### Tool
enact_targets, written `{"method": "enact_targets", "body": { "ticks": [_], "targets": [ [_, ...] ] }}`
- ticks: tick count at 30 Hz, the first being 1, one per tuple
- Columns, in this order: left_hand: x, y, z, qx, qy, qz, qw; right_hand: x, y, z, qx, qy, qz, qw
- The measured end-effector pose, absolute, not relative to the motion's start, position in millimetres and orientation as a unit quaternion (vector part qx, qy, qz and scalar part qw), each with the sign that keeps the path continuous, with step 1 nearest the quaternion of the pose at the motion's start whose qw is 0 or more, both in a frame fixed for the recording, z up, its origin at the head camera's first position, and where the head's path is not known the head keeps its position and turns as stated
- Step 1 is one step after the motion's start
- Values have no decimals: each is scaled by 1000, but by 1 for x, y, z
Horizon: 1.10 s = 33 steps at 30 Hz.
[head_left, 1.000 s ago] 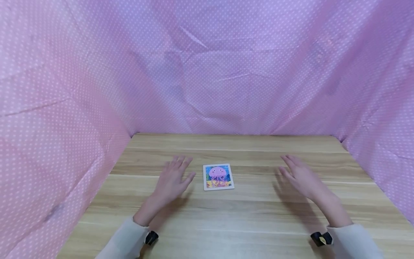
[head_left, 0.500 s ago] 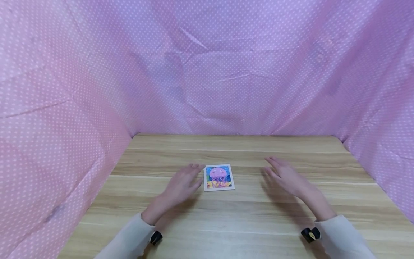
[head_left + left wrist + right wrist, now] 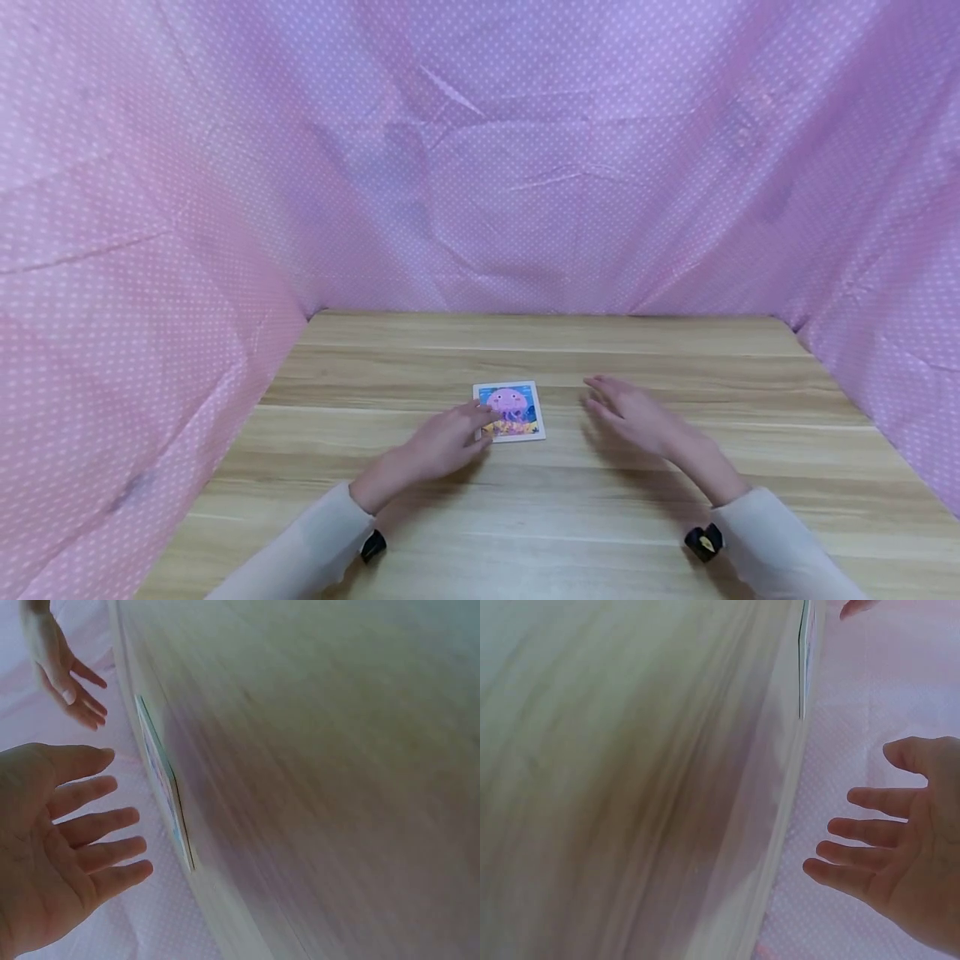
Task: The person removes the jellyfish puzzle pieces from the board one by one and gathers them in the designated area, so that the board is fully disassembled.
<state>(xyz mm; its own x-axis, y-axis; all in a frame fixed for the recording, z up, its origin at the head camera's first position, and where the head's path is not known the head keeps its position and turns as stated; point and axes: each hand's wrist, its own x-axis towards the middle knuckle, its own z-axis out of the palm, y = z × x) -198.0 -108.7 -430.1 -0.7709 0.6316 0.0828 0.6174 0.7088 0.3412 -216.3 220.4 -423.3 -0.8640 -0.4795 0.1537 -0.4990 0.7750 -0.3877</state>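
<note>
A square jellyfish picture puzzle [image 3: 517, 408] with a white border lies flat on the wooden table; in the left wrist view the puzzle [image 3: 166, 787] appears edge-on as a thin board. My left hand [image 3: 442, 442] hovers over its left edge in the head view, fingers spread and slightly bent. A gap shows between that hand [image 3: 60, 840] and the board in the left wrist view. To the right of the puzzle, my right hand [image 3: 637, 421] hangs above the table, apart from it. Spread, relaxed fingers with nothing between them show on the right hand [image 3: 900, 840] in its wrist view.
The wood-grain table [image 3: 525, 525] spreads around the puzzle. Pink polka-dot cloth [image 3: 480, 208] hangs behind it and along both sides. A black band with a small device sits at the left wrist [image 3: 372, 546] and another at the right wrist [image 3: 703, 543].
My left hand has moved right, from beside the puzzle to over its left edge. The right hand has come left, closer to the puzzle. The puzzle stays in place.
</note>
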Motion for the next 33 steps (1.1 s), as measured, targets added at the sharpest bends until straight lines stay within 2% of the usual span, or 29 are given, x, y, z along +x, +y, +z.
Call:
{"method": "enact_targets", "body": {
  "ticks": [5, 10, 16, 25, 33],
  "targets": [
    [-199, -108, -432, 345, 922, 164, 60, -219, 212, -427, 274, -934, 229, 14],
    [-201, -108, -436, 366, 915, 148, 77, -221, 203, -429, 281, -930, 237, -12],
    [-203, -109, -439, 392, 906, 139, 76, -223, 192, -427, 290, -924, 245, -36],
    [-213, -107, -435, 427, 890, 148, 54, -229, 178, -428, 307, -917, 250, -43],
    [-217, -106, -433, 435, 889, 130, 63, -238, 161, -429, 320, -907, 266, -55]
  ]
}}
